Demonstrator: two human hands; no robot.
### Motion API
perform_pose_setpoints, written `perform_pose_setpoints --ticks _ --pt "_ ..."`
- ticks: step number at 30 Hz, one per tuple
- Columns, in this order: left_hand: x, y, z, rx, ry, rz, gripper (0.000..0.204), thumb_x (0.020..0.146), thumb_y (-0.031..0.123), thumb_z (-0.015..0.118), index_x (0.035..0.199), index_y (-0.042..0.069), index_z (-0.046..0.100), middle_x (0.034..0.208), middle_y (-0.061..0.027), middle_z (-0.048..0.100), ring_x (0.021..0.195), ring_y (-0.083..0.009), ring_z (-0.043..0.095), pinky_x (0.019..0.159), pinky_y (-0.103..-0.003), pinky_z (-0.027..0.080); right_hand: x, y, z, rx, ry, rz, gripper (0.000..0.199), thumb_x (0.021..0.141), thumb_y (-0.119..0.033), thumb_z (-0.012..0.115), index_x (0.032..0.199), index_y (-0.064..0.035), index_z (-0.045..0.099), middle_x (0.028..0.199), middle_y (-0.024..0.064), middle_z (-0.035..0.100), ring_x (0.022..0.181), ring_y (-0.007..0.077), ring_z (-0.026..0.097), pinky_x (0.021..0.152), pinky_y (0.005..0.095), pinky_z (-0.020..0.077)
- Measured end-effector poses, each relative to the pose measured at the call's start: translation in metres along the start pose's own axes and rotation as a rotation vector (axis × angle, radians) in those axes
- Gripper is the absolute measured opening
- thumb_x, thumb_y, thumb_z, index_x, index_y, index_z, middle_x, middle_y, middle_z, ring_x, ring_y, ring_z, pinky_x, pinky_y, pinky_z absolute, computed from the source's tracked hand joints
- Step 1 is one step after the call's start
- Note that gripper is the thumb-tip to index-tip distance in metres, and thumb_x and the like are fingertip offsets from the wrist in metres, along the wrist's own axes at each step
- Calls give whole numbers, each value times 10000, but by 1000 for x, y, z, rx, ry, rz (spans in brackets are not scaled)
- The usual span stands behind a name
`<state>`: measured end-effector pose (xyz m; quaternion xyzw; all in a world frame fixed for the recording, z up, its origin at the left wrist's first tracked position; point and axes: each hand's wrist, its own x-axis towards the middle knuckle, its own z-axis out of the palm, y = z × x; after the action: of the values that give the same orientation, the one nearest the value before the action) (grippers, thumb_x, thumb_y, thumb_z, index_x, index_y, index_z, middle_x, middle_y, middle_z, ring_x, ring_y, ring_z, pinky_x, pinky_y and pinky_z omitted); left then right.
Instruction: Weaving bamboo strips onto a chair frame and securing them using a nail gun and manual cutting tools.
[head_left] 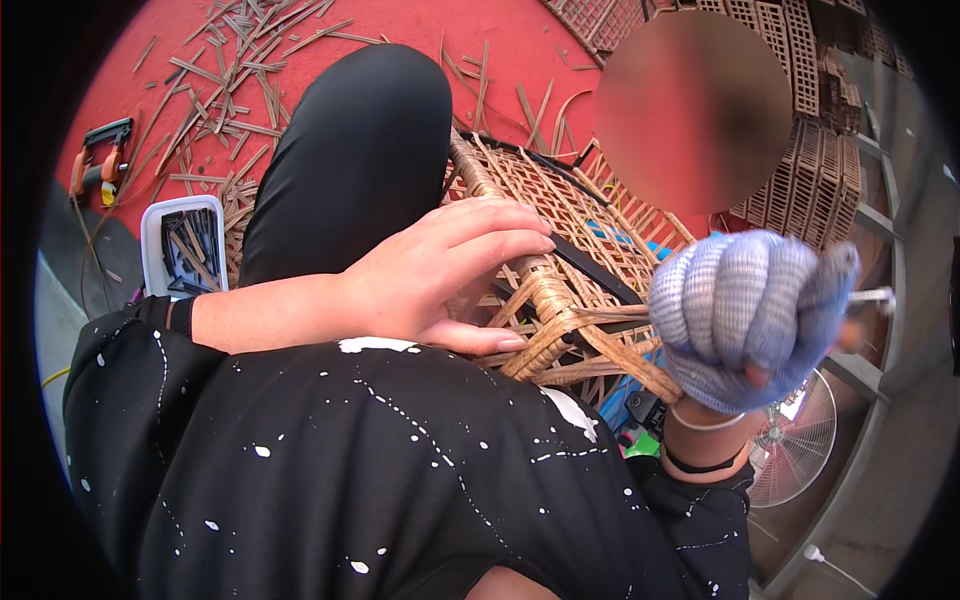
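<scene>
A woven rattan basket [545, 290] leans tilted in front of my lap, its strands wound around a dark frame. My bare left hand [445, 265] grips its wrapped edge near a corner, fingers laid over one side and thumb on the other. To the right, my right hand [745, 310], in a grey-blue knitted glove, is closed in a fist. A thin pale metal tool [875, 295] sticks out of it, blurred; its kind cannot be made out. Flat strands [635, 370] run from the basket's corner toward the fist and pass out of sight behind it.
Loose cut strips [230, 100] litter the red floor. At left stand a white tub [150, 235] of dark and tan pieces and an orange nail gun [95, 165]. Woven panels [815, 185] are stacked at right; a round fan [800, 440] is below them.
</scene>
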<state>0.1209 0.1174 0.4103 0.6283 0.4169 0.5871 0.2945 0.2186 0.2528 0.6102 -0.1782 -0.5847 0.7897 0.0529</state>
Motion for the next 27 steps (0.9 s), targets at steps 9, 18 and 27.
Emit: perform_pose_setpoints --ticks 9,18,27 --pt "2 0 0 5 8 4 725 761 348 756 1323 10 447 1332 -176 483 1250 -346 458 1033 -458 380 2 -9 1 -13 109 -22 497 794 -622 616 854 -128 633 665 -15 481 551 100 478 672 290 400" --pt "4 -3 3 -22 14 14 721 762 354 753 1318 5 453 1326 -177 483 1252 -352 456 1036 -462 379 16 -25 -21 62 25 54 450 984 -421 416 658 -135 536 487 -23 424 360 73 386 478 234 372" --pt "3 -3 4 -34 30 16 724 753 348 764 1316 8 459 1325 -179 484 1247 -353 463 1026 -463 386 39 -35 -23 125 -121 177 364 1000 -171 355 661 -127 479 427 -20 409 281 66 327 323 206 301"
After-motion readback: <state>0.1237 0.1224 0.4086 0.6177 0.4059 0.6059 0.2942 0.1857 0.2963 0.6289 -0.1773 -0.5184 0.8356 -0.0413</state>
